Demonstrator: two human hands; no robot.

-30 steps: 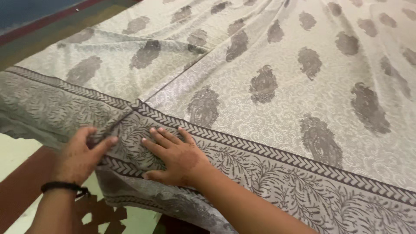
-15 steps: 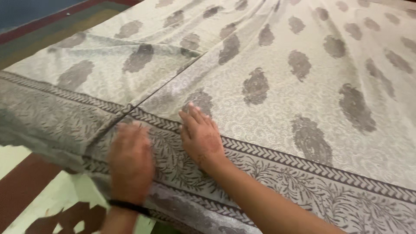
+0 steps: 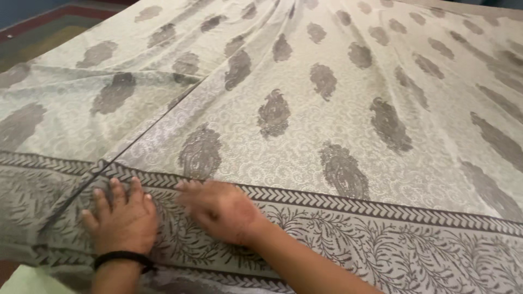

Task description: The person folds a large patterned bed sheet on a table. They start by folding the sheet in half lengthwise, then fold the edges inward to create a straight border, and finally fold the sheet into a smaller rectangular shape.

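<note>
Pressing flat and open on the grey leaf-patterned cloth (image 3: 327, 125) border: left hand (image 3: 122, 220), right hand (image 3: 218, 212).

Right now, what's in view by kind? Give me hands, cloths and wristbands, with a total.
Hands: 2, the left hand and the right hand, both flat on the leaf-patterned border.
Patterned cloth: 1, grey-beige with dark paisley motifs.
Black wristband: 1, on the left wrist.
Total: 4
</note>
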